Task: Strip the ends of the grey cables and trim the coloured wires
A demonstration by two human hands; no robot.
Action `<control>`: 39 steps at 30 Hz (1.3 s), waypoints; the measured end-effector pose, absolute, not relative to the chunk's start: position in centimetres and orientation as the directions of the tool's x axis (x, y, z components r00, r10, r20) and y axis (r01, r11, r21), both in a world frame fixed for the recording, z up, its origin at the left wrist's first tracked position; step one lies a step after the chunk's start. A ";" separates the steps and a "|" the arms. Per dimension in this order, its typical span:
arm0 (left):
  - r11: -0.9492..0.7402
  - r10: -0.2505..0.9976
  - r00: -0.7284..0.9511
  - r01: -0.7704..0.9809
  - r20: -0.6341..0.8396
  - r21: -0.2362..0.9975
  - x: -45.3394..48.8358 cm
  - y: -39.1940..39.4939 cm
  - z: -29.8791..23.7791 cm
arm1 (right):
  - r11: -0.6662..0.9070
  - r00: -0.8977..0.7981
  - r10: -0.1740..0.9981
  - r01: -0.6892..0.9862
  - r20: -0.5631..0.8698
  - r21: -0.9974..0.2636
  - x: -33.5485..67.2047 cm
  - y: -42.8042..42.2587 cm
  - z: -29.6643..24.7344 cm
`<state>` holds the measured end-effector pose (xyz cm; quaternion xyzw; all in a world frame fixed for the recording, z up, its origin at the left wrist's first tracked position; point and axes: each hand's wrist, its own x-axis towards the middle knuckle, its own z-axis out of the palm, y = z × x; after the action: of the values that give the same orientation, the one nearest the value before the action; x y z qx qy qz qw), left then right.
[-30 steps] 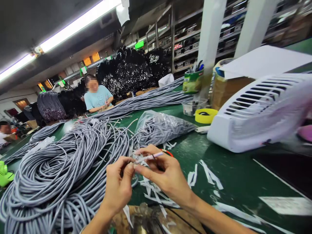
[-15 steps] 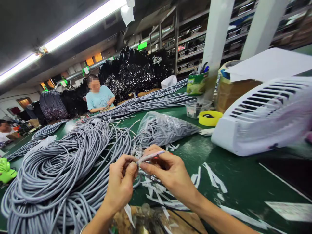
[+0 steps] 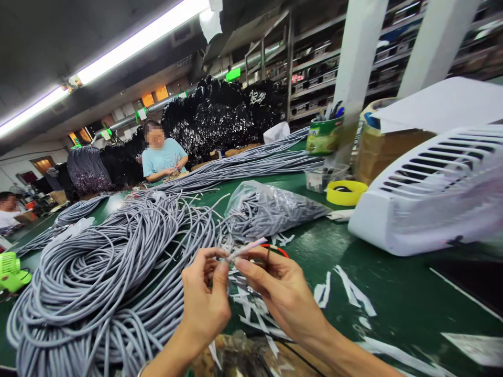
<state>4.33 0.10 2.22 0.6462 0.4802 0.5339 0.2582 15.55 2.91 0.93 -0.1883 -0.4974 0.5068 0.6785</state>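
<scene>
My left hand and my right hand meet over the bench, both with thumb and fingers pinched. Between them is a thin cable end with a pale, whitish strand or wrapping pointing up to the right. A red wire curves out behind my right fingers, beside a dark one. My left fingers grip the lower-left part of this end; the fingertips hide the exact contact. Left of my hands lies a large coil of grey cable. Shreds of white paper lie beneath and beside my right hand.
A clear bag of short grey pieces lies beyond my hands. To the right stand a white slotted appliance, a yellow tape roll and a green can of pens. A co-worker sits across the green bench.
Both hands have shifted slightly right and down in view, staying together on the cable end. The red wire now shows more plainly behind my right fingers. The whole view has shifted a little.
</scene>
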 end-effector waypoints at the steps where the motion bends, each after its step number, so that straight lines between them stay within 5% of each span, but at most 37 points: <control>1: -0.402 0.899 -0.020 0.362 0.438 0.841 4.4 0.1 2.2 | 0.430 -0.014 0.865 -0.493 0.502 -0.756 15.6 2.9 0.9; 9: -0.335 0.932 -0.022 0.320 0.361 0.886 4.4 0.2 2.5 | 0.683 -0.048 0.716 -0.163 0.697 -0.712 16.5 2.9 1.4; 19: -0.389 0.903 -0.029 0.369 0.429 0.844 3.9 0.5 2.1 | 0.657 0.056 0.754 -0.076 0.655 -0.750 15.7 3.2 1.5; 28: -0.341 0.932 -0.020 0.293 0.363 0.893 4.0 1.0 2.1 | 0.799 -0.057 0.599 -0.020 0.799 -0.600 16.4 3.4 1.4; 39: -0.285 0.947 -0.119 0.124 0.300 0.950 4.3 0.7 2.6 | 0.439 -0.004 0.896 -0.127 0.443 -0.889 15.4 3.8 1.3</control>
<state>4.33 0.71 2.60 0.5590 0.4788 0.5746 0.3579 15.41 3.76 1.30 -0.3335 -0.5768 0.4113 0.6220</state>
